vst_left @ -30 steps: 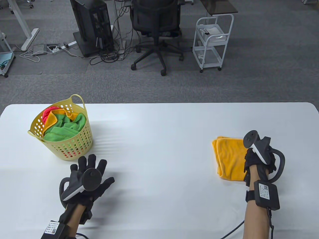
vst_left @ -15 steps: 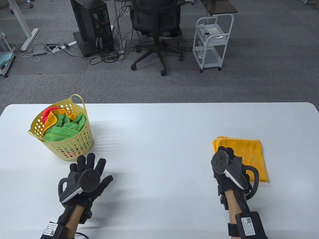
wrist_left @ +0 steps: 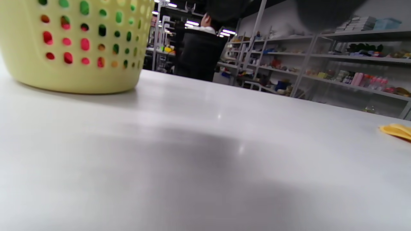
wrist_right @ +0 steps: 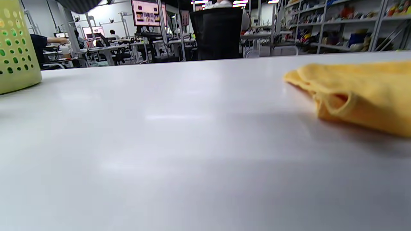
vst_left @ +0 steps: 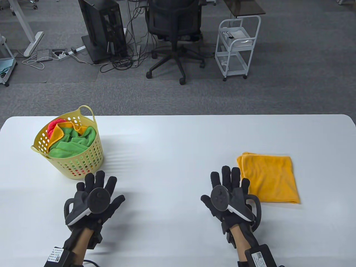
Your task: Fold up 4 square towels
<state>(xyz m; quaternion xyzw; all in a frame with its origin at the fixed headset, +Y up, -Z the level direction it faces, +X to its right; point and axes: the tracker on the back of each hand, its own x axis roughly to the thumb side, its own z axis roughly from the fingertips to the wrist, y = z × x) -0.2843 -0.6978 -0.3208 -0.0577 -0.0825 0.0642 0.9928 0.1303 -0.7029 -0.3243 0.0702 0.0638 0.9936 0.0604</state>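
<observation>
Table view: on the white counter (vst_left: pixel 178 139), folded orange towel (vst_left: pixel 268 178) lying flat at the right, long axis running near to far, just right of the right hand (vst_left: pixel 229 196). Right hand flat, fingers straight and spread, gripping nothing, little-finger side at the towel's near-left edge; touching or barely clear, cannot tell. Left hand (vst_left: pixel 94 198) likewise spread and empty, just near of the yellow laundry basket (vst_left: pixel 69 144) at the far left, which holds crumpled green, orange and red towels (vst_left: pixel 72 139). Basket lying straight ahead of the left hand and well apart from the right, so probably the left hand's reach for the next towel. Left wrist view: basket wall (wrist_left: pixel 70 45) close at upper left, red and green showing through the holes, an edge of the orange towel (wrist_left: pixel 396 131) far right. Right wrist view: folded towel (wrist_right: pixel 356 93) close on the right, its rolled corner nearest; basket (wrist_right: pixel 17 45) at far left.
</observation>
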